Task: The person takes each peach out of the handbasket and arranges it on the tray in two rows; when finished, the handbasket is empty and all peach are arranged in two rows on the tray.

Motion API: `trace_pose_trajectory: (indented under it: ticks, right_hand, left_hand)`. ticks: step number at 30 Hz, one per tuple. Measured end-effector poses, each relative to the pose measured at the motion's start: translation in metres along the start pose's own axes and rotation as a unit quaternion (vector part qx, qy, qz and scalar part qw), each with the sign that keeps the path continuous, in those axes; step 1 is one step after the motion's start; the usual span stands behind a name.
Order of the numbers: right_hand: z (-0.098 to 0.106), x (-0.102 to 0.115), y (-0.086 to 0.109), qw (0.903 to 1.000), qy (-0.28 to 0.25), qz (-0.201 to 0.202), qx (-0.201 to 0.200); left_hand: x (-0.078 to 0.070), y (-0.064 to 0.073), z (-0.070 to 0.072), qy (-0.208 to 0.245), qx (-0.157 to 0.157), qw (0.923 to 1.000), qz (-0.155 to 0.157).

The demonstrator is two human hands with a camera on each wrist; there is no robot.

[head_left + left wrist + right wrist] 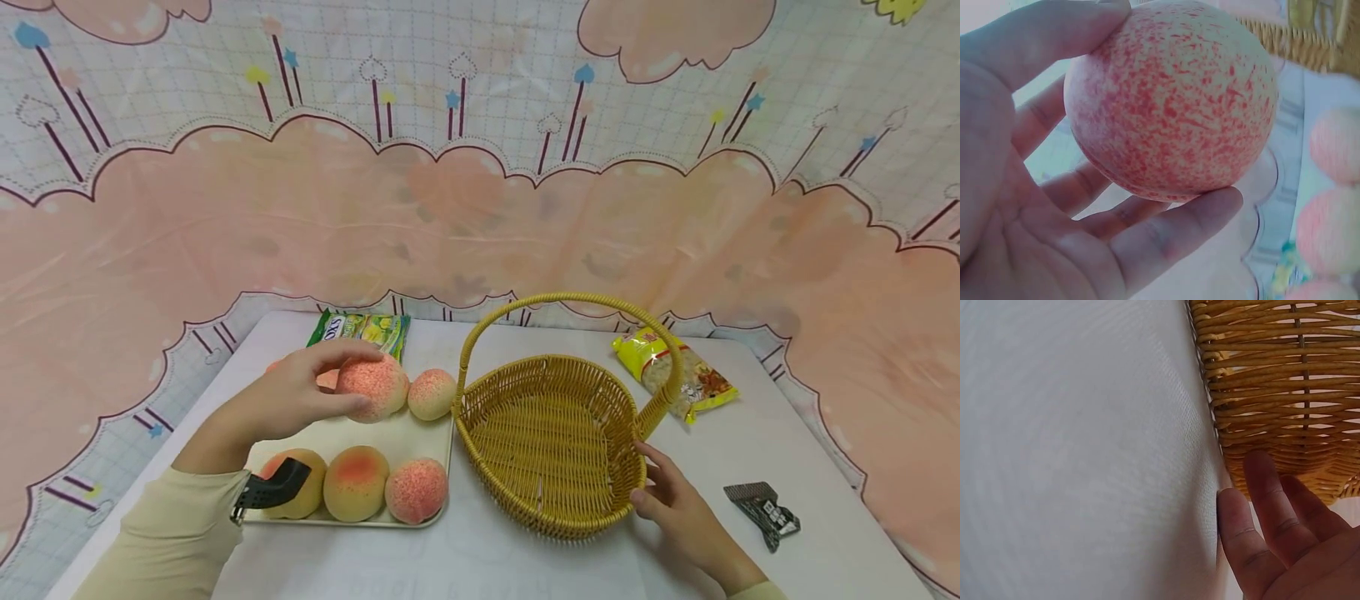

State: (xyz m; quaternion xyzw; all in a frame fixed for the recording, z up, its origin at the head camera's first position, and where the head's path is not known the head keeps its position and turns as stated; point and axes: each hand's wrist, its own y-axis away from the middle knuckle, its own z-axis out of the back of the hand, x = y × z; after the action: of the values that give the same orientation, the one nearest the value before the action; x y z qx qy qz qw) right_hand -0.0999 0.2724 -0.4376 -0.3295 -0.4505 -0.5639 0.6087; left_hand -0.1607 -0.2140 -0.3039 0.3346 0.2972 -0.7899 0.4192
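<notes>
My left hand (296, 396) grips a red-speckled peach (377, 387) between thumb and fingers, over the back of the cream tray (352, 440). Close up in the left wrist view, the held peach (1172, 103) has fingers curled under it. Beside it on the tray sits another speckled peach (431, 394); more are partly hidden behind the hand. Along the tray's front edge lie a speckled peach (417, 491) and smoother yellow-red peaches (356, 483). My right hand (686, 508) touches the right side of a woven basket (547, 433), its fingers extended against the outer wall (1272, 394).
A green snack packet (382, 329) lies behind the tray. At the back right, a yellow packet (678, 375) lies beyond the basket's tall arched handle (558, 297). A small black wrapper (763, 512) is on the white table (517, 567), right of my right hand.
</notes>
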Motion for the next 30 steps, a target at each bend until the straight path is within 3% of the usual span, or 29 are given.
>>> trace_pose_trajectory:
  ticks: [9, 17, 20, 30]
  right_hand:
    - [0.0, 0.001, 0.0, 1.0, -0.002, 0.003, 0.004]
    - [-0.001, 0.003, 0.001, 1.0, -0.007, -0.005, 0.003]
    - [-0.001, 0.003, 0.001, 1.0, -0.004, -0.007, 0.002]
    - [-0.001, 0.004, 0.002, 0.9999, -0.006, -0.011, 0.002]
  left_hand:
    - [0.032, 0.027, 0.026, -0.079, -0.044, 0.9947, 0.049]
    - [0.063, 0.052, 0.037, -0.067, -0.068, 0.9931, 0.068]
    - [0.073, 0.061, 0.039, -0.072, -0.072, 0.9907, 0.09]
    - [0.093, 0.093, 0.047, -0.096, -0.061, 0.984, 0.137]
